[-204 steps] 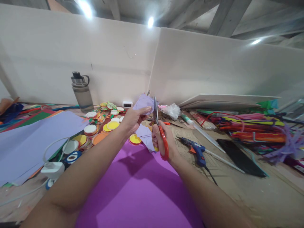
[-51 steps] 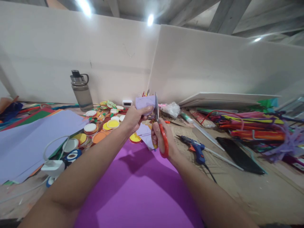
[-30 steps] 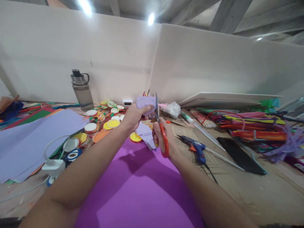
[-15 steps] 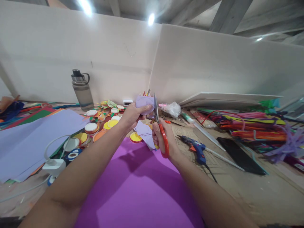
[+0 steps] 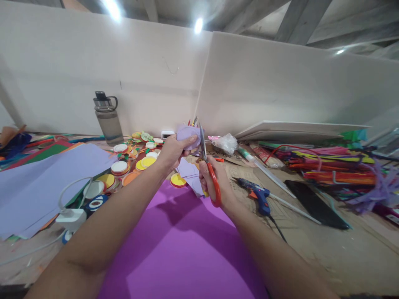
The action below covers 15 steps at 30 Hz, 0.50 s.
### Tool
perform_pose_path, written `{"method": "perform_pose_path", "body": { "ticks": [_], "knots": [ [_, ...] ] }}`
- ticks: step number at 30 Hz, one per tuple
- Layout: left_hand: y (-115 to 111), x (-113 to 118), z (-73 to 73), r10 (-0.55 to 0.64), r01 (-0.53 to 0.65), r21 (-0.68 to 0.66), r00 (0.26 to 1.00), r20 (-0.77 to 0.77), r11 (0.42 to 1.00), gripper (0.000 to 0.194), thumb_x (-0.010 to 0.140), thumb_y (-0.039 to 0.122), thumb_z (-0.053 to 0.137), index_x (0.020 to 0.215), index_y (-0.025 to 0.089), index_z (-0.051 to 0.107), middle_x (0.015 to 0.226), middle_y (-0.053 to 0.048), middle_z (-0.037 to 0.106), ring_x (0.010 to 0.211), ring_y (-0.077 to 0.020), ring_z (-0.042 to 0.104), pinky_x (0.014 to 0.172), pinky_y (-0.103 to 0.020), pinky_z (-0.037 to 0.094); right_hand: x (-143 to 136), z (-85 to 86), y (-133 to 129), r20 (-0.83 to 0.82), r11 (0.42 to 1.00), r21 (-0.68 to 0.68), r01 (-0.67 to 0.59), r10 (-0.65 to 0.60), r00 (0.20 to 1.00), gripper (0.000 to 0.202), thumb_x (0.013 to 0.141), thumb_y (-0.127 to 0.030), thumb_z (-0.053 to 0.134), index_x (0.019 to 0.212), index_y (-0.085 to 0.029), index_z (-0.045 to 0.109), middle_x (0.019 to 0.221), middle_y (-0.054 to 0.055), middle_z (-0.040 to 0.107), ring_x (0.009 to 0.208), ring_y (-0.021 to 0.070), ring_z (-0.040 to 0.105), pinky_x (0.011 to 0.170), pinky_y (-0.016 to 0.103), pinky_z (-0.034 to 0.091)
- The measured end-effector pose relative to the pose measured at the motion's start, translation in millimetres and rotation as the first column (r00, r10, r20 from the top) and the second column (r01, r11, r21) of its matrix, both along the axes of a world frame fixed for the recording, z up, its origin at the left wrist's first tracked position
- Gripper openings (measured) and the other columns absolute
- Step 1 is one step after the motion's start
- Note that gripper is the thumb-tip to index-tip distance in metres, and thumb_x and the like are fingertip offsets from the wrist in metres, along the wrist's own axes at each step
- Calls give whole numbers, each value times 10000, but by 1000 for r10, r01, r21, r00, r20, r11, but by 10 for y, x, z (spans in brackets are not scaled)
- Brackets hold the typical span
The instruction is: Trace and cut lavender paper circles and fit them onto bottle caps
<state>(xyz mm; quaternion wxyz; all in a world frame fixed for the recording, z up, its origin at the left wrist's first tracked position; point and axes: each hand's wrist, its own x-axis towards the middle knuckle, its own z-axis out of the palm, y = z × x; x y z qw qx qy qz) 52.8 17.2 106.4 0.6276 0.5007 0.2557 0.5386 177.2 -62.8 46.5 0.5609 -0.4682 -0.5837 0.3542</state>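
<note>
My left hand (image 5: 175,151) pinches a small piece of lavender paper (image 5: 188,133) between thumb and fingers, with a faint curved outline on it. In my right hand (image 5: 215,176) is a pair of scissors (image 5: 214,185) with red-orange handles, the blades pointing up along the right edge of the paper. Whether the blades are fully closed I cannot tell. Below my hands, lavender paper pieces (image 5: 190,176) lie by a yellow disc (image 5: 178,180), at the top edge of a large purple sheet (image 5: 183,245).
Stacked round discs (image 5: 119,167) and lavender sheets (image 5: 46,174) lie left, near a white plug adapter (image 5: 71,219). A water bottle (image 5: 109,122) stands behind. To the right are a glue gun (image 5: 257,195), a black phone-like slab (image 5: 314,203) and bundled colourful strips (image 5: 327,170).
The scissors have shifted slightly left and tilted, their blades against the paper's right side. The lavender paper has turned a little in my left hand, and its right edge looks rounder.
</note>
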Motion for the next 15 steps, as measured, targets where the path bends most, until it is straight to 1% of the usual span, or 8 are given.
{"method": "perform_pose_path", "body": {
  "ticks": [4, 12, 15],
  "knots": [
    [-14, 18, -17, -18, 18, 1, 999, -30, 1000, 291, 608, 280, 848, 715, 107, 641, 603, 5, 610, 416, -19, 381, 390, -186, 242, 15, -11, 16, 32, 1000, 28, 7, -8, 999, 452, 881, -681, 539, 829, -244, 436, 646, -50, 480, 474, 88, 428, 403, 211, 361],
    [-27, 37, -24, -25, 25, -14, 999, -43, 1000, 296, 608, 250, 831, 791, 88, 664, 666, -28, 645, 501, -66, 524, 389, -178, 273, 49, -57, 54, 25, 999, 49, 1, -2, 1000, 436, 885, -654, 557, 824, -246, 419, 662, -48, 495, 496, 88, 433, 438, 216, 372],
    [-33, 33, -15, -18, 17, -13, 998, -61, 1000, 279, 616, 244, 822, 776, 86, 657, 657, -26, 643, 464, -49, 480, 384, -179, 274, 55, -61, 54, 32, 999, 52, 7, -9, 999, 420, 901, -640, 539, 822, -247, 412, 632, -57, 471, 499, 91, 423, 443, 214, 360]
  ]
}}
